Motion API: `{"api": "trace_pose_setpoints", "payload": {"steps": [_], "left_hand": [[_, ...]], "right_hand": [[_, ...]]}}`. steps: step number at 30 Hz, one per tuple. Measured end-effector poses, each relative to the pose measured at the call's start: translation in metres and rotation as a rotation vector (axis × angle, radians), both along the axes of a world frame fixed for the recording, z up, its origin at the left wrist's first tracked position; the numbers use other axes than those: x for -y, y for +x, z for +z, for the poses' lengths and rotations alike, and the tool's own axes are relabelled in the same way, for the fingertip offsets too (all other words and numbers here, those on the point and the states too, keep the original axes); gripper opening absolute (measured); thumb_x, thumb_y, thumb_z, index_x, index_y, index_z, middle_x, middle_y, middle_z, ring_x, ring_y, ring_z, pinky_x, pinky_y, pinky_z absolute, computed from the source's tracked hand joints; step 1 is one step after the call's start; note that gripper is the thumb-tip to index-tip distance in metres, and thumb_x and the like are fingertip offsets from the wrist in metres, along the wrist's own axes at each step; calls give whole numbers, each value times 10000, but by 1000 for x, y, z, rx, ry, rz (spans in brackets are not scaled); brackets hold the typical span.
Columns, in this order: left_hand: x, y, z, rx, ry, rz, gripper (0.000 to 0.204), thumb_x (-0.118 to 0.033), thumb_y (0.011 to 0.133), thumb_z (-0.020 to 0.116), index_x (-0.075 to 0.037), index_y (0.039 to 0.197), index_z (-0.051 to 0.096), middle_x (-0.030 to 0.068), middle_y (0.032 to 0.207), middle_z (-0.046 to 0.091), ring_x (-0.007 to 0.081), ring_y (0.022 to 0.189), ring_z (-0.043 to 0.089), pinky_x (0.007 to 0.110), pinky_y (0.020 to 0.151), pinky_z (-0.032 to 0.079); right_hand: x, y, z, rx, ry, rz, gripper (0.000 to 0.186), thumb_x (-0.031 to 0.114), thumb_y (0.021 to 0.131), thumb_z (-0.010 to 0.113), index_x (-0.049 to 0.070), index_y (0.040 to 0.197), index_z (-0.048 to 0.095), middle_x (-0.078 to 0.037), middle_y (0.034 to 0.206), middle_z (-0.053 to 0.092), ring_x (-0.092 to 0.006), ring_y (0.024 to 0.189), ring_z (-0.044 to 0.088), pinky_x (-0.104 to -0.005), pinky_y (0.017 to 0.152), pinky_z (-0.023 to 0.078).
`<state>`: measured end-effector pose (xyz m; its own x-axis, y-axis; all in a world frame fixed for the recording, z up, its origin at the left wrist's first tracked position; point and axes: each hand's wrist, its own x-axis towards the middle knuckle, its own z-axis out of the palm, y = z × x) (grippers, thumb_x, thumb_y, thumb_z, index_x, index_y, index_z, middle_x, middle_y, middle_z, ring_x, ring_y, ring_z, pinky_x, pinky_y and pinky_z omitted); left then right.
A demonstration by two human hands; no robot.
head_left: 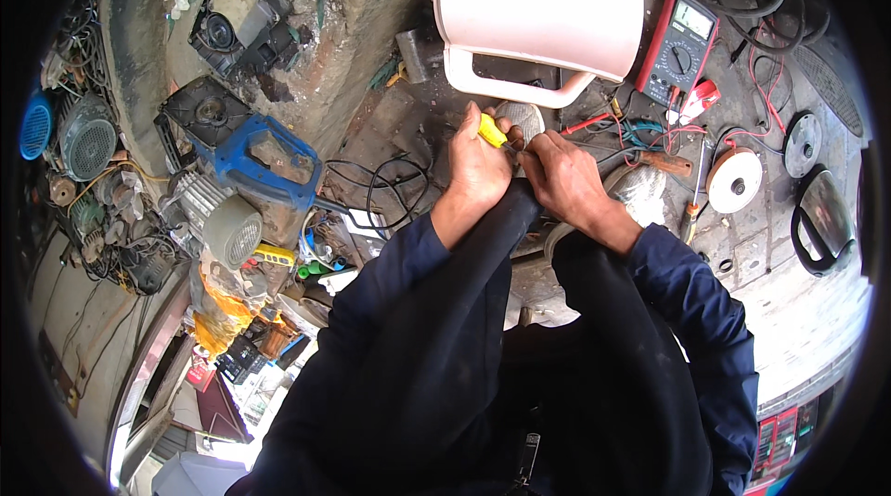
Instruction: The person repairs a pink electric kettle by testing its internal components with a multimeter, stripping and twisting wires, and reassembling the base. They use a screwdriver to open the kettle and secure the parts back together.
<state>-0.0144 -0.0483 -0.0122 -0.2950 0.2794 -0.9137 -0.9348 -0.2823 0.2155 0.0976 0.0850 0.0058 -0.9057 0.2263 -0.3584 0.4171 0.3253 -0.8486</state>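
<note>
The smooth yellow piece sat gripped in my left hand, on my side of the glossy pink jug. My right hand, fingers bunched narrow, was just beside it; what they pinched, I couldn't tell. Right of the jug lay a red-edged multimeter, small print around its dial, and, nearer me, a round white disc. Left of the jug were a blue frame and a ribbed metal motor.

The pink kettle and yellow handle are showing smooth plastic, the kettle glossy. The finned motor is showing dull metal, the trousers matt cloth.
</note>
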Motion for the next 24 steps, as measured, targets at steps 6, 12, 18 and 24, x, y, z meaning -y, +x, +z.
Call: {"api": "trace_pose_setpoints", "payload": {"steps": [6, 12, 18, 24], "left_hand": [[-2, 7, -2, -11, 134, -52, 338, -451, 1106, 479, -123, 1106, 559, 66, 985, 620, 263, 964, 582, 414, 927, 446], [9, 14, 3, -167, 128, -253, 227, -196, 1067, 551, -44, 1235, 568, 142, 1222, 642, 296, 1196, 594, 440, 1118, 409], [19, 15, 18, -154, 171, -288, 253, -71, 1045, 539, 16, 1275, 593, 144, 1232, 663, 268, 1215, 618, 407, 1134, 430], [-2, 14, 30, -485, 59, -693, 273, -167, 1065, 640, -3, 1281, 610, 26, 1140, 662, 112, 1044, 611, 314, 935, 510]], "right_hand": [[5, -6, -5, 44, -36, -80, 187, 169, 974, 644, -9, 1029, 627, -222, 964, 672, -457, 871, 673, -530, 751, 559], [-1, 9, -8, 37, -153, -82, 147, 94, 961, 629, 21, 1085, 657, -222, 1020, 670, -469, 923, 666, -536, 785, 549], [-19, 16, 1, 33, -182, -176, 148, -5, 921, 659, -17, 1067, 673, -215, 979, 667, -416, 898, 677, -433, 807, 550], [-34, -1, 14, 51, -555, -398, 341, 191, 975, 754, -68, 1168, 645, -186, 988, 745, -225, 918, 730, -363, 800, 570]]}}
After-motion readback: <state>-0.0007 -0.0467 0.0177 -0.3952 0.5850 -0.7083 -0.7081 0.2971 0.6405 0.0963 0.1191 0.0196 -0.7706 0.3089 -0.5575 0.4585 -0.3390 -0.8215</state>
